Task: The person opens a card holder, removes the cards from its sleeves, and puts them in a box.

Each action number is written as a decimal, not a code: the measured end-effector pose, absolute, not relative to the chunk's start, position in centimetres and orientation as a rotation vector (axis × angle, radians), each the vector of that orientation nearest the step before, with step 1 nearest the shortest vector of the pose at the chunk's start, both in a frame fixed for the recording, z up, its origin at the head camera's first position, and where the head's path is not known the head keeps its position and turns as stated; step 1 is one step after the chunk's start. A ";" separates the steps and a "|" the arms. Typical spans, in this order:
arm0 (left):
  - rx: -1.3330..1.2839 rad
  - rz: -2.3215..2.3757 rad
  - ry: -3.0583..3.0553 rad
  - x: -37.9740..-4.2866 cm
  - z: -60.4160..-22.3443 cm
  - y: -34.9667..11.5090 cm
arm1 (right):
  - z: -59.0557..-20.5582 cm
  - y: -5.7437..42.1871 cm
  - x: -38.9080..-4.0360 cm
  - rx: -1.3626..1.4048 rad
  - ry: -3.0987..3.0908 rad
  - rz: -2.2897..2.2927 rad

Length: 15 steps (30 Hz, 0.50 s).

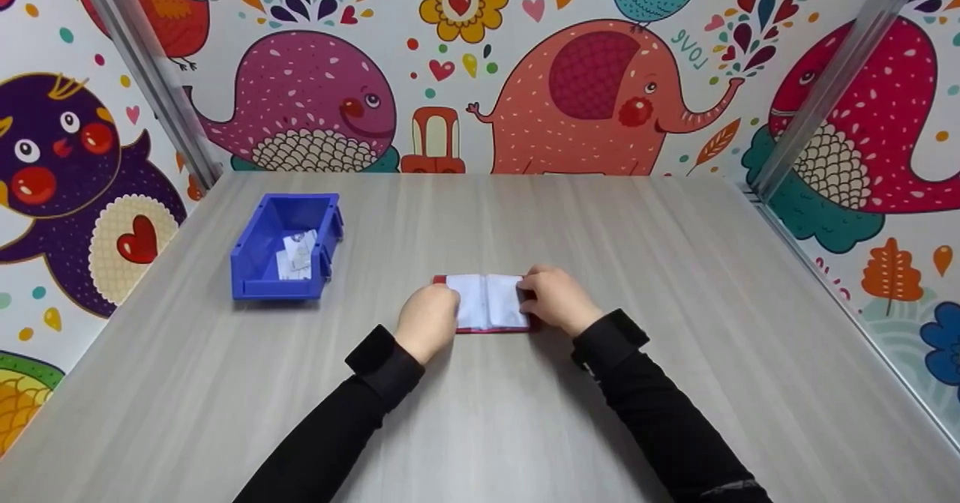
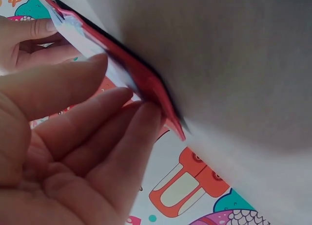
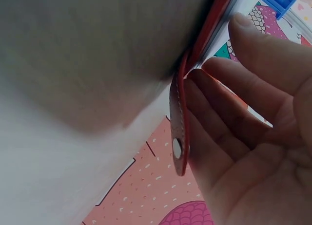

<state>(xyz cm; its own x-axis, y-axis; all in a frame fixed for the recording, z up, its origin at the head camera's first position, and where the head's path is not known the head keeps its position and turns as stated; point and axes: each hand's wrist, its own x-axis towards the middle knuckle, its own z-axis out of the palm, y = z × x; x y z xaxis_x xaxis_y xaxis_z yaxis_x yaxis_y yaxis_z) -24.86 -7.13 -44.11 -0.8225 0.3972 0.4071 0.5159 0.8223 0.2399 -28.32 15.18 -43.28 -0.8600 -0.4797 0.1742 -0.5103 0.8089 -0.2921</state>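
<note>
The step appeared to be holding open the red card holder on the table, with the left hand and right hand pinching its opposite edges, and the next move likely called for separating its pages.

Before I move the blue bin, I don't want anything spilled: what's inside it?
The bin holds white slips, at least two, overlapping. Anything beneath them is covered and can't be seen.
</note>
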 end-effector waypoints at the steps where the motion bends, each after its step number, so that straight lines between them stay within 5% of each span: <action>1: -0.691 -0.484 -2.663 -24.9 -44.1 -7.1 | -43.3 15.2 -28.4 0.789 -2.887 0.518; 15: -0.675 -0.468 -2.676 -24.9 -44.2 -7.1 | -43.2 14.7 -28.7 0.828 -2.840 0.587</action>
<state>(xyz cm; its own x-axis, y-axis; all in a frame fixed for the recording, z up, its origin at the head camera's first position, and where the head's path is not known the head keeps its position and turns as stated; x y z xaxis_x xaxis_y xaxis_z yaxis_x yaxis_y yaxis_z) -24.92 -7.06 -44.24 -0.8290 0.3913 0.3995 0.5037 0.8328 0.2295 -28.74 14.67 -43.19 -0.8421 -0.4905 0.2241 -0.5392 0.7745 -0.3309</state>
